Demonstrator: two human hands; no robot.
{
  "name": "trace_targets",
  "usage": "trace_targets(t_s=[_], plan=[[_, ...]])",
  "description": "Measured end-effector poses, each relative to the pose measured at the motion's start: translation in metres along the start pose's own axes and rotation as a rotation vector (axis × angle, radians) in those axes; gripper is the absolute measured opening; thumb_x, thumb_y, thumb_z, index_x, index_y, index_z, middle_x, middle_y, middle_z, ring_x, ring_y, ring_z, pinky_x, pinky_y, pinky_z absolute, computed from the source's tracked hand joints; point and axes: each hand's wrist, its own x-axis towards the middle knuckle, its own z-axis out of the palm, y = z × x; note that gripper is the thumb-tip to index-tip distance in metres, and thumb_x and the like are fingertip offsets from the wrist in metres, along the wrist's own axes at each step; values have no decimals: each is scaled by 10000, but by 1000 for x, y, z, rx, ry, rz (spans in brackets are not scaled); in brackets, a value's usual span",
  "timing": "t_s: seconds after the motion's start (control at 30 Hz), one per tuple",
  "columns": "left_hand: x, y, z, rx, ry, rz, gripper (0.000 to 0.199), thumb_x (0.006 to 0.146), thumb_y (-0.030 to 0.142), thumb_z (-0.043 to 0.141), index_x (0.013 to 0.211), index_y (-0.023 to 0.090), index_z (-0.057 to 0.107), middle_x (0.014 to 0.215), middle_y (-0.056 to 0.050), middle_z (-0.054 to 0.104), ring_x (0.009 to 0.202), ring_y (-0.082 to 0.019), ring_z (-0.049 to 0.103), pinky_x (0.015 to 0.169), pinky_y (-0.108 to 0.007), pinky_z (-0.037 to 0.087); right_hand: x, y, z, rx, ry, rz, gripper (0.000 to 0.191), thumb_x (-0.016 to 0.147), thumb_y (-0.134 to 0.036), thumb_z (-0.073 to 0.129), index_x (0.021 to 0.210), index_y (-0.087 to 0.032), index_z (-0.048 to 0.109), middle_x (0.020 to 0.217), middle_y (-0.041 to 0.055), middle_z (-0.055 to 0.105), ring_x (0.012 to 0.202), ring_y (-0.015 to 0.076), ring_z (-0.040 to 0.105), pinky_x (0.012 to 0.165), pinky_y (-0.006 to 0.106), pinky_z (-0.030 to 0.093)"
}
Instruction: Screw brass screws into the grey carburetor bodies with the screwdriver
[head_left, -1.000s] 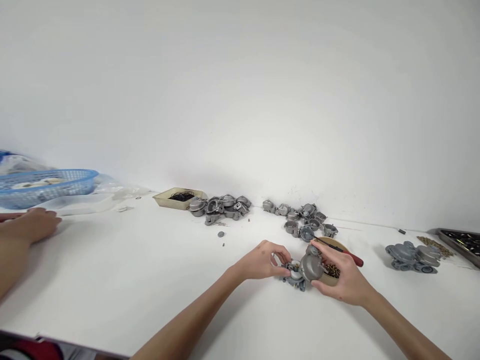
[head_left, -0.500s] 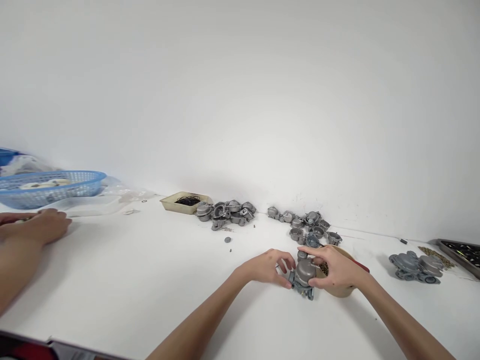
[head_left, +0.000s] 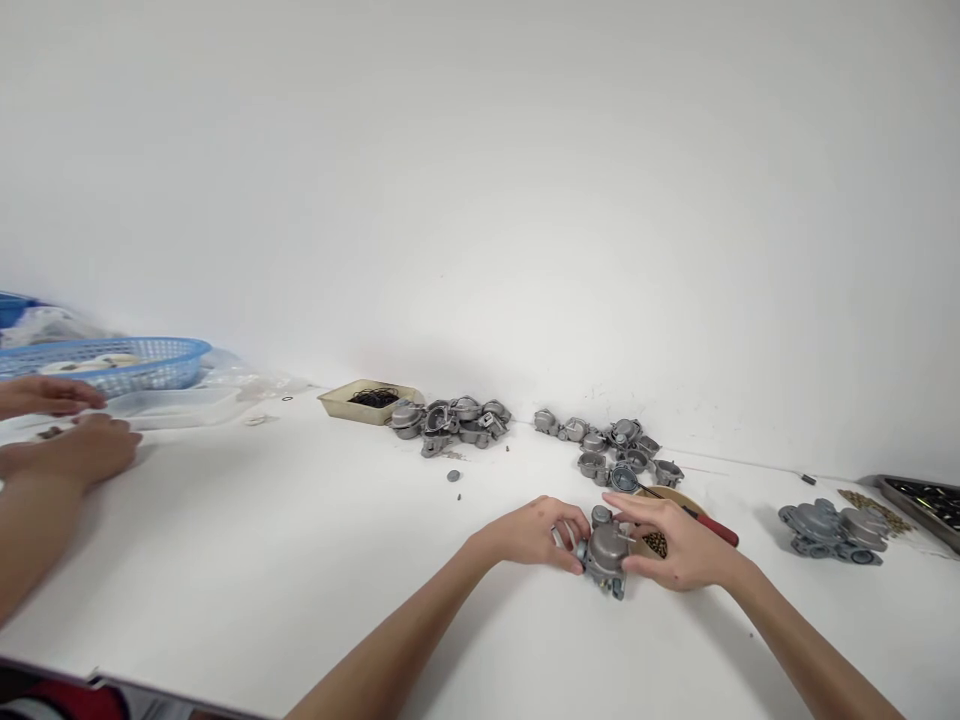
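A grey cast-metal part with a domed cover sits low over the white table, held from both sides. My left hand grips its left side with the fingertips. My right hand holds its right side, fingers curled over the dome. Behind my right hand lies a round tan dish of small brass pieces, and a red-handled screwdriver rests across it.
Two heaps of grey castings lie by the wall, a third heap to the right. A beige tray of black rings, a blue basket, a dark tray. Another person's hands work at far left.
My right hand brought the domed cover down onto the part held by my left hand and the assembly now sits lower. The other person's second hand came into view at left.
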Motion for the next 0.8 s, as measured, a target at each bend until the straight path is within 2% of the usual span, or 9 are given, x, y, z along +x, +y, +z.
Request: trace_targets(t_s=[0.1, 0.2, 0.27, 0.3, 0.37, 0.4, 0.53, 0.67, 0.8], plan=[[0, 1, 0, 13, -3, -5, 509, 638, 509, 956, 1008, 221, 757, 978, -42, 762, 896, -230, 713, 776, -302, 550, -8, 9, -14, 40, 104, 57, 532, 987, -351, 600, 1512, -267, 569, 1462, 111, 611, 1124, 258, 725, 889, 386, 651], [0, 1, -1, 50, 1, -12, 458, 666, 461, 941, 1018, 231, 759, 968, -38, 761, 887, -227, 714, 761, -294, 549, -13, 18, -17, -144, 140, 159, 406, 1005, -259, 487, 1362, -271, 680, 1277, 96, 712, 901, 223, 753, 752, 346, 638], [-1, 1, -2, 79, 6, -18, 432, 678, 434, 933, 1019, 235, 759, 969, -37, 763, 893, -227, 716, 765, -292, 549, -12, 23, -9, -314, 101, 216, 298, 954, -180, 504, 1089, -251, 759, 1058, 79, 751, 759, 214, 708, 630, 309, 557], [-1, 2, -2, 89, 10, -15, 421, 682, 426, 930, 1015, 233, 760, 968, -37, 764, 900, -228, 717, 774, -294, 550, -10, 26, -4, -373, 78, 238, 231, 920, -150, 533, 924, -232, 749, 911, 68, 738, 691, 206, 669, 592, 297, 501], [-1, 3, -2, 98, 15, 2, 401, 696, 422, 923, 1008, 228, 761, 969, -40, 767, 909, -229, 720, 794, -298, 551, -6, 32, 7, -415, 41, 272, 211, 857, -103, 588, 676, -200, 633, 676, 42, 641, 584, 179, 575, 542, 280, 389], [-1, 3, -3, 97, 17, 10, 395, 703, 425, 919, 1005, 225, 761, 968, -41, 769, 910, -229, 721, 802, -301, 552, -4, 34, 12, -417, 33, 289, 242, 837, -83, 598, 622, -192, 578, 621, 33, 596, 554, 164, 534, 528, 274, 340], [0, 2, -2, 76, 9, 9, 411, 715, 457, 906, 1012, 215, 757, 964, -50, 772, 892, -230, 725, 808, -309, 558, -2, 42, 17, -419, 3, 361, 263, 809, -53, 591, 593, -184, 517, 551, 4, 497, 500, 123, 402, 508, 278, 198], [1, -2, 0, 42, 1, 52, 420, 757, 484, 862, 1051, 206, 750, 941, -55, 775, 862, -222, 724, 812, -318, 565, -3, 43, 13, -393, -10, 410, 303, 815, -116, 641, 553, -182, 502, 496, -17, 399, 459, 98, 280, 504, 289, 159], [2, -4, 2, 27, -6, 76, 366, 781, 399, 828, 1081, 206, 744, 946, -53, 775, 847, -214, 722, 809, -312, 572, -4, 40, 13, -366, -9, 429, 292, 788, -80, 626, 543, -175, 499, 506, -23, 381, 467, 90, 237, 502, 292, 130]])
